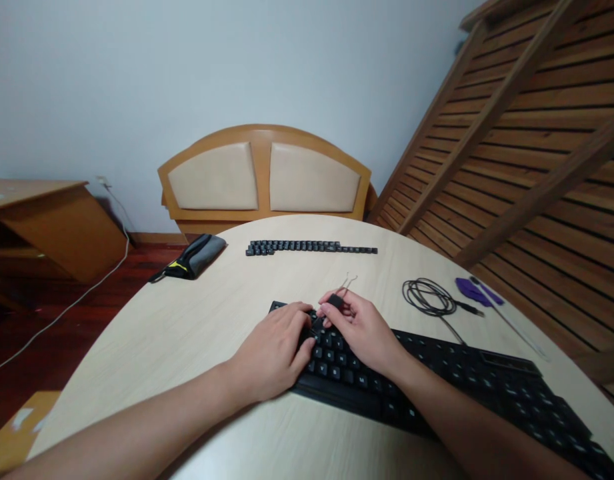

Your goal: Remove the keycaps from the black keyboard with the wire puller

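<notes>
A black keyboard [337, 393] lies at a slant near the front of the round table, with part of its upper left hidden under my hands. My left hand [274, 347] rests on its left end, thumb and forefinger apart on the keys, with nothing visible in its grasp. In the fingers of my right hand [361, 327] is a keycap puller [335, 301] with a black handle. Thin bent wires stick up from one end, and its dark lower end reaches down to the keys by my left fingertips. Contact with a key there cannot be made out.
Loose black keycaps [297, 246] lie in rows across the far side of the table [197, 347]. A grey and black pouch [194, 257] sits at the left edge. To the right are a coiled USB cable [427, 297], a purple cloth [479, 291] and a thin rod [509, 320].
</notes>
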Demonstrator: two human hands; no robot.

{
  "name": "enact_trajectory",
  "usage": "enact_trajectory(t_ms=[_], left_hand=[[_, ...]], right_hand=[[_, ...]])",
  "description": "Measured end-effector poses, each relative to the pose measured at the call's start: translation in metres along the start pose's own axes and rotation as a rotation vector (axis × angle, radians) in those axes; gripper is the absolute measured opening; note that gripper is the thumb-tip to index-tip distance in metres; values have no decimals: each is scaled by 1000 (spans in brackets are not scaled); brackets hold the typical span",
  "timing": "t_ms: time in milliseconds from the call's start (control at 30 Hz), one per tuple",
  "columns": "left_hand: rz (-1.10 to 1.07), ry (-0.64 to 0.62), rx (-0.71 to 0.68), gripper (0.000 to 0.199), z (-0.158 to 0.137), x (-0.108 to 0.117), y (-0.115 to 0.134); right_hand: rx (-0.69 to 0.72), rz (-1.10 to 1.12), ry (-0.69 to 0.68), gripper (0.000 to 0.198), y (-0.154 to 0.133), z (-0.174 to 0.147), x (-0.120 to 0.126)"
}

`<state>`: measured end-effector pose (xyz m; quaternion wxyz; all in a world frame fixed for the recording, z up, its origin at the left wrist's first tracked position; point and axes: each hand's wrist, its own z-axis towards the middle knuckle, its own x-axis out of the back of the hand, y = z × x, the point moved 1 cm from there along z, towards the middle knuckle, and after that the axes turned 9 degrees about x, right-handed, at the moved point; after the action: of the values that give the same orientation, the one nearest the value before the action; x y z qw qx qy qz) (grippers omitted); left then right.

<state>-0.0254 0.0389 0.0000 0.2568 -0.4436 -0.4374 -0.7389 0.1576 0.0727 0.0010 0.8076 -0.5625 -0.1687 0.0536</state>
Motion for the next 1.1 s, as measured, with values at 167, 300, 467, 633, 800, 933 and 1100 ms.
enact_trajectory(t_ms=[167, 300, 467, 633, 800, 933, 1100], left_hand=[[-2, -16, 17, 10, 1, 1, 1], [-17, -21, 26, 10, 1, 2, 1], [-17, -1, 26, 18, 1, 0, 0], [-17, -6, 31, 16, 0, -1, -1], [-39, -6, 37, 11, 0, 0, 0], [-49, 3, 28, 9, 0, 0, 1], [-53, 11, 23, 10, 0, 0, 0]], right_hand=[[29, -21, 3, 14, -1, -2, 1], [48, -39, -41, 14, -5, -2, 0], [88, -74, -61, 13, -7, -3, 0], [84, -86, -61, 14, -6, -4, 0], [51, -71, -44, 16, -2, -3, 0], [18, -58, 4, 18, 2, -3, 1], [14, -81, 10, 17, 0, -2, 1]])
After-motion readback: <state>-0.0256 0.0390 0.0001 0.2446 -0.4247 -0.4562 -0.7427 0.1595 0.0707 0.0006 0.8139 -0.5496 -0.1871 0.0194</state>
